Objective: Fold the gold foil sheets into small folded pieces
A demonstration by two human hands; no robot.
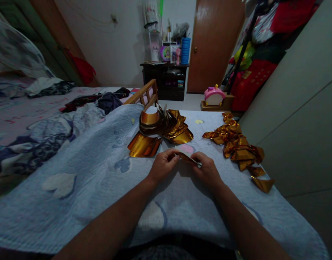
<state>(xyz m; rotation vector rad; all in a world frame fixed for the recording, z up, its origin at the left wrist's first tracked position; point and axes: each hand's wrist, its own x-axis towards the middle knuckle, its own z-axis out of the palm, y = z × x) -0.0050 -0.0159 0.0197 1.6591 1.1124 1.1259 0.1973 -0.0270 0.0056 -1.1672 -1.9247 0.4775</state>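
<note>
Between my two hands is a sheet of gold foil paper (186,158), its pale edge facing up. My left hand (164,164) pinches the left end of it between thumb and fingers. At the other end, my right hand (206,168) has its fingers closed on the paper. Just beyond my hands lies a stack of curled gold foil sheets (148,142), shiny on one side and pale on the other. To the right is a heap of folded gold paper pieces (238,144), strung out toward the cover's edge.
A light blue quilted cover (101,195) with heart shapes spreads under everything. A wooden rail (144,94) stands behind the stack. Crumpled clothes (109,101) lie on the bed at left. A pink toy case (214,96) sits beyond the far edge, and a pale cabinet (296,119) borders the right.
</note>
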